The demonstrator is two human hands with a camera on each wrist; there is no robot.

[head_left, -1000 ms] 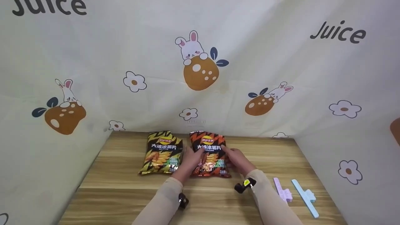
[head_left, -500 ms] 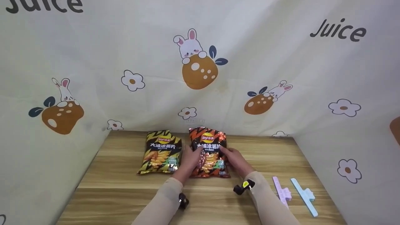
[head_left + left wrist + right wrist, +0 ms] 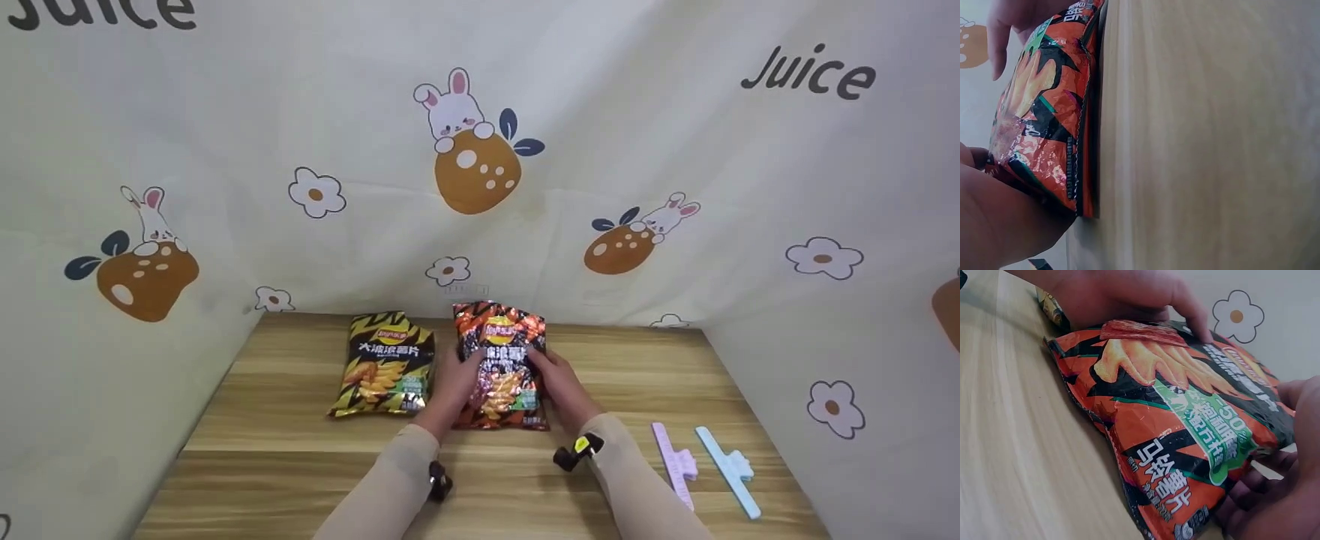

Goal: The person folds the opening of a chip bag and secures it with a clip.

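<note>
An orange and black bag of potato chips (image 3: 504,375) is gripped at both sides between my two hands. My left hand (image 3: 454,379) holds its left edge, thumb on the front. On the opposite edge, my right hand (image 3: 562,382) has its thumb on the front and, in the right wrist view, fingers (image 3: 1252,492) curled under the back. The bag's top leans up off the wood, while its bottom seam stays close over the table in the left wrist view. Left of it lies a yellow-green and black chip bag (image 3: 384,367), its top right corner cut or folded away.
A purple sealing clip (image 3: 675,465) and a light blue sealing clip (image 3: 727,471) lie at the right of the wooden table (image 3: 300,480). A cloth backdrop (image 3: 360,135) with rabbit prints rises behind the table and along both sides.
The orange bag's upper end has tilted up toward the camera, both hands still on it. The yellow-green bag and clips stay put; the head view has shifted slightly.
</note>
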